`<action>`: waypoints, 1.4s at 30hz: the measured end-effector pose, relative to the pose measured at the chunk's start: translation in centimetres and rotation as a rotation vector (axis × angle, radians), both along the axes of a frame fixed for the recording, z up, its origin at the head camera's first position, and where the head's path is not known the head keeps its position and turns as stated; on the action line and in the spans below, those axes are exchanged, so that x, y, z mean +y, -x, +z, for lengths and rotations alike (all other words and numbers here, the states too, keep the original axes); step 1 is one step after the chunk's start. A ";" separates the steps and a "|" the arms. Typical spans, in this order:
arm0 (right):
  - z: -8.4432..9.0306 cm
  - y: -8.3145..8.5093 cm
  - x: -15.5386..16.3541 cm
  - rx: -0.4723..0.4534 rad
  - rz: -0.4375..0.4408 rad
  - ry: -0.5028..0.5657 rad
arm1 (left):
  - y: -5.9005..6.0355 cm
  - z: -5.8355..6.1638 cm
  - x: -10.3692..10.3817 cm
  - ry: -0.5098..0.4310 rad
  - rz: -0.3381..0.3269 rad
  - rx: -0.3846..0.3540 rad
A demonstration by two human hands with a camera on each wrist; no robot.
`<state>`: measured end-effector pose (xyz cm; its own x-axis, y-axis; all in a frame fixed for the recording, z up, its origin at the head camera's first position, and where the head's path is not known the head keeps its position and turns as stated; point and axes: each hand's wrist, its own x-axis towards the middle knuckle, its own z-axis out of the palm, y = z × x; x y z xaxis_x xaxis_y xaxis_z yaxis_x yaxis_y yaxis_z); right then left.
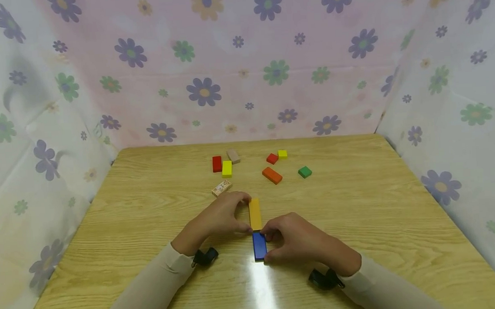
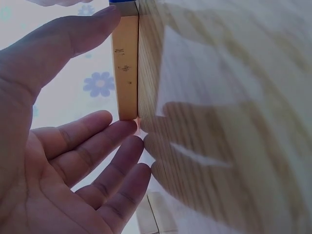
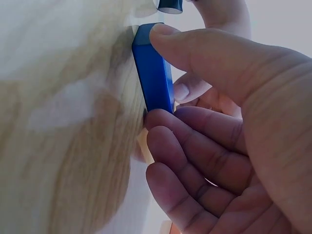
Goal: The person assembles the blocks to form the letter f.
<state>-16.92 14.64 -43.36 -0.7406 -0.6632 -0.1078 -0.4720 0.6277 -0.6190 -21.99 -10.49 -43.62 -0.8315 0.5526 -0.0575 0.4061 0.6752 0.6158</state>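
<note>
Head view: yellow block (image 1: 255, 214) and blue block (image 1: 259, 245) lie end to end mid-table (image 1: 359, 204), long axes pointing away. Left hand (image 1: 219, 217) pinches the yellow, right hand (image 1: 296, 238) the blue; wrist views show thumb placement.

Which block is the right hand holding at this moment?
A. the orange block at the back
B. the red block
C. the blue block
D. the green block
C: the right hand has thumb and fingers round the blue block, which lies end to end with the yellow block that the left hand holds.
</note>
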 end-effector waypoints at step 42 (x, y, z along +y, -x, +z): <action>0.6 -1.1 -0.2 0.122 0.071 0.008 | -1.4 0.1 -0.2 0.085 0.012 0.047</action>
